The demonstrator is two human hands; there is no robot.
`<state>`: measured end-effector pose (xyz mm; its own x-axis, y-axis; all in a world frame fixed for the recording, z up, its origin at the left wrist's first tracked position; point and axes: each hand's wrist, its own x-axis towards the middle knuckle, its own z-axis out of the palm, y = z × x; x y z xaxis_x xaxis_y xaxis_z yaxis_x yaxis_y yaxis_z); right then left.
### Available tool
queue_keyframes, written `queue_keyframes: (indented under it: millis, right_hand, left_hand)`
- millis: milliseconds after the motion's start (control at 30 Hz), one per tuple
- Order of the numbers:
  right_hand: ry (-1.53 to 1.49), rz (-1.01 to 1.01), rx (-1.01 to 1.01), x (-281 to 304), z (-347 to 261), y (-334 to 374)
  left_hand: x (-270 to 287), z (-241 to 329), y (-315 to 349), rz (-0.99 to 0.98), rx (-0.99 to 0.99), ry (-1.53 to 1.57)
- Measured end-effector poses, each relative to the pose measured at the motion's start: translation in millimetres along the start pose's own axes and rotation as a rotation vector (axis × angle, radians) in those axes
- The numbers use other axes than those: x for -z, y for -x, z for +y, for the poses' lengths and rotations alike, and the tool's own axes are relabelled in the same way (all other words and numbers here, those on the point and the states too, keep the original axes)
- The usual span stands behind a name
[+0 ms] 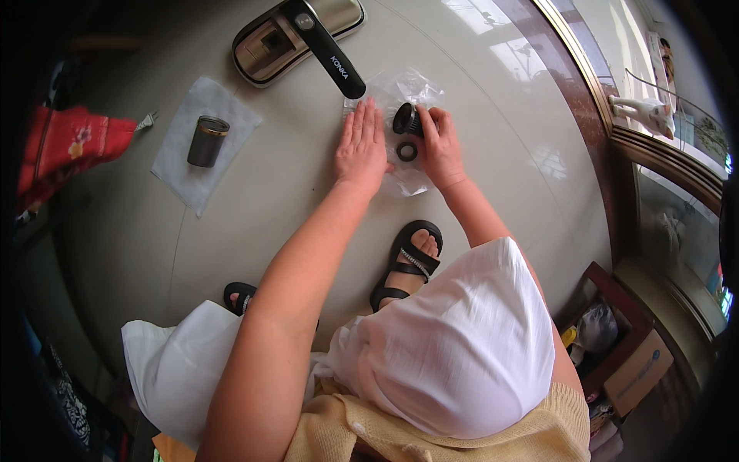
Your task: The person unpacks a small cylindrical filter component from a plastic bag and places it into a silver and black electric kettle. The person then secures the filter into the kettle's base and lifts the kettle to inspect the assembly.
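My left hand [362,146] lies flat on the pale floor with its fingers stretched out, at the left edge of a crumpled clear plastic bag [419,182]. Nothing is in it. Between its fingers and thumb, my right hand [441,146] grips a black ribbed cup-shaped part [406,119], its round opening tilted to the left. Just below that part, a small black ring [407,151] lies on the bag, between my two hands. Beyond my left fingertips reaches the black handle [339,65] of a gold and black handheld vacuum cleaner [269,50].
To the left, a dark grey cylinder [208,142] with a gold band sits on a white sheet [181,165]. Red flowered cloth [77,146] and a plug [147,120] are at the far left. Glass doors and a white cat figure [647,115] stand right. My sandalled foot [412,262] is near.
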<state>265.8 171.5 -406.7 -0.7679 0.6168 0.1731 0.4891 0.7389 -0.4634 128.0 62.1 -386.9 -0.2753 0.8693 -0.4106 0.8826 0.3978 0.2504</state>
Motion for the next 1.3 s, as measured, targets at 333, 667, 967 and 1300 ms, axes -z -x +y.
queue_keyframes:
  millis: [333,667,967,1300]
  right_hand:
    - [0.028,0.170,-0.013,11.2,-12.4,-13.8]
    - [-0.885,-0.049,-0.413,28.5,-22.3,12.8]
    - [-0.130,0.038,0.009,45.1,-49.9,-20.6]
    - [-0.017,0.079,0.129,18.3,-31.8,-27.9]
  left_hand:
    - [6.3,-1.7,1.1,-0.108,0.034,-0.019]
    - [-1.4,-4.1,2.4,-0.053,0.035,-0.029]
    - [6.0,-5.0,3.1,-0.098,0.050,-0.038]
    - [5.7,-3.7,4.7,-0.157,0.054,-0.069]
